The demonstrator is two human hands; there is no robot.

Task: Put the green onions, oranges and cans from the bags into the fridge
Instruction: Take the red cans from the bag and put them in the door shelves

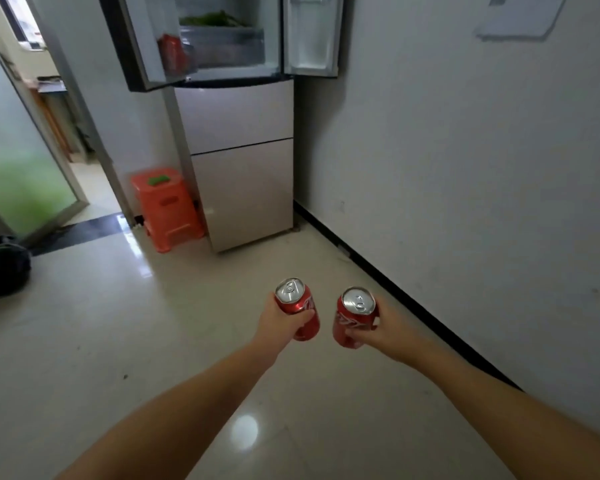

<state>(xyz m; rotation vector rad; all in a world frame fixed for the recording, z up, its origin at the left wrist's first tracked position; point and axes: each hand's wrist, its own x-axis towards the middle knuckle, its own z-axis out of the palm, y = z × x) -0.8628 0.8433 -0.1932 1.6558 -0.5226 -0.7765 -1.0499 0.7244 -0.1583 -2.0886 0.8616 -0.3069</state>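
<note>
My left hand [281, 323] grips a red soda can [297, 303] upright, its silver top facing up. Beside it, my right hand [381, 329] grips a second red can [352, 315] the same way. Both are held out over the tiled floor, well short of the fridge [243, 161]. The fridge's two upper doors stand open. A red can [171, 53] sits in the left door's shelf, and green leaves [210, 19] lie above a clear drawer inside.
An orange plastic stool [167, 207] stands left of the fridge. A white wall [465, 168] with a dark skirting runs along the right. At the left are a frosted glass door [18, 174], a doorway and a dark bag [0, 266] on the floor.
</note>
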